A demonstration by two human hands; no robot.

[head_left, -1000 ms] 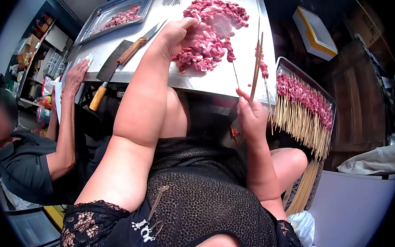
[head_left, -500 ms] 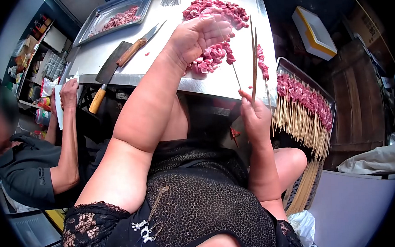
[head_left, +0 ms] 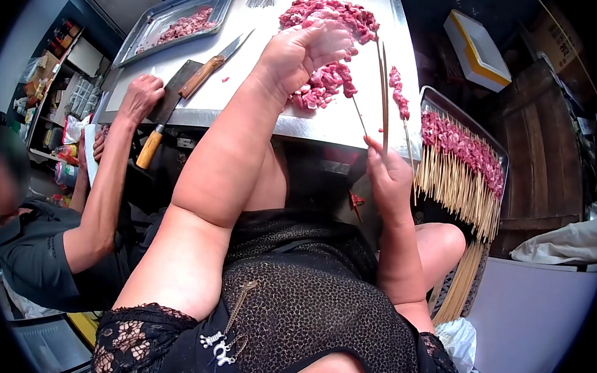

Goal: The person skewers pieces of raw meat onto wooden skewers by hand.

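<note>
My left hand (head_left: 311, 52) reaches over the pile of raw meat pieces (head_left: 336, 13), palm showing and fingers stretched out, slightly blurred. My right hand (head_left: 388, 174) is closed around bamboo skewers (head_left: 384, 99) near the table's front edge. One held skewer (head_left: 360, 118) slants up to meat pieces (head_left: 330, 85) beside my left hand; how much meat is threaded on it I cannot tell. The other held skewers point upward and look bare. Just right of them, a skewer threaded with meat (head_left: 399, 91) lies on the table.
A tray (head_left: 501, 153) of several finished meat skewers stands at the right. On the table (head_left: 253, 114) are a cleaver (head_left: 173, 88), a knife (head_left: 203, 76) and a metal tray (head_left: 140, 54) of meat pieces. A co-worker's hand (head_left: 142, 97) is beside the cleaver.
The co-worker's hand has moved right, onto the table beside the cleaver. My left hand has shifted only slightly, and my right hand keeps its hold on the skewers.
</note>
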